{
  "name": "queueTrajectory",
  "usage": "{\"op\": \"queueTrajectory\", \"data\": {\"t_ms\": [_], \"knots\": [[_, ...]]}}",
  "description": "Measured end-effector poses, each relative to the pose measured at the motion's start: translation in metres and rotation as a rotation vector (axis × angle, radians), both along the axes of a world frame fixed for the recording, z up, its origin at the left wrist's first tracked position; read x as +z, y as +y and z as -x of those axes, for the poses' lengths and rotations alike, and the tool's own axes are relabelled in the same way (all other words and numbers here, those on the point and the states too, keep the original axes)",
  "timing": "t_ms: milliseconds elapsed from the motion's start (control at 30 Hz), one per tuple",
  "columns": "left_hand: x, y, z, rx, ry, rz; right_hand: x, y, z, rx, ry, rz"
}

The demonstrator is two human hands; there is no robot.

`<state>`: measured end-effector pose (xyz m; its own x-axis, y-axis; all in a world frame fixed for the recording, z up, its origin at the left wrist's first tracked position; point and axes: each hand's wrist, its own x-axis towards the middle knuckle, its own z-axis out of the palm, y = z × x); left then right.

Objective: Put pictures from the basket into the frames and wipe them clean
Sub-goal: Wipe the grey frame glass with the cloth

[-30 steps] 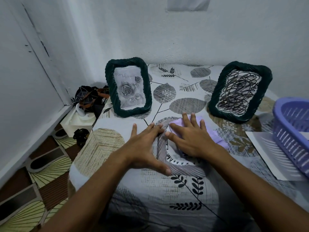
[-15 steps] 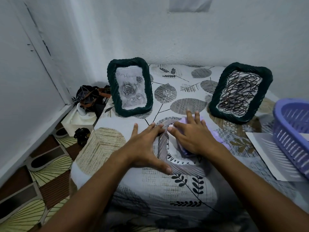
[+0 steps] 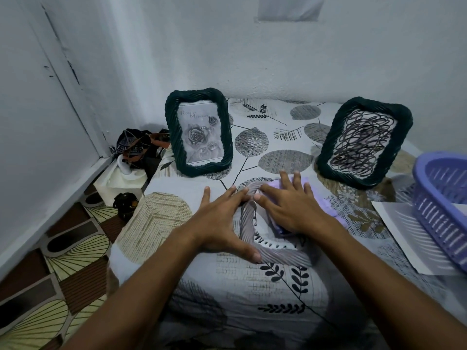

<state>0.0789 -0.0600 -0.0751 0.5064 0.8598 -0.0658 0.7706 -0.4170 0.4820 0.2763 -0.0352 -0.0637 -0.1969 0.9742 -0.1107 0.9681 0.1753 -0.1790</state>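
Head view: at centre, a grey frame [image 3: 252, 223] lies flat on the patterned bedsheet [image 3: 156, 223]. The left hand [image 3: 222, 218] rests spread on its left edge, grasping nothing. The right hand [image 3: 290, 208] presses a lilac cloth [image 3: 326, 203] flat onto the frame's middle — fingers straight. Two dark green frames [image 3: 199, 132] [image 3: 364, 142] stand behind; a purple basket [image 3: 444, 198] sits on a paper sheet [image 3: 404, 223] at right edge.

Domestic bedroom corner, private home.
A bed [image 3: 252, 286] covered in a leaf-print sheet stands against plain painted walls [image 3: 328, 46]; patterned floor covering [image 3: 50, 286] runs alongside, with a bag [image 3: 136, 145] and small household items in the corner. Two dark woven picture frames [image 3: 199, 133] stand on the sheet.
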Motion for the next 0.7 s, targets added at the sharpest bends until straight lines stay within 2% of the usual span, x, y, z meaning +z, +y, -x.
{"op": "queueTrajectory", "data": {"t_ms": [233,533,700], "knots": [[0.0029,-0.0025,-0.0012,-0.005,-0.001,-0.004,-0.0019,0.0012,0.0002,0.009,-0.004,0.027],[-0.0028,0.0011,0.0015,0.004,-0.005,-0.005,0.0003,0.0028,0.0055,-0.039,0.028,-0.043],[0.0023,-0.0019,0.0005,-0.004,0.000,-0.007,0.0006,0.0023,-0.0005,-0.016,0.032,0.032]]}}
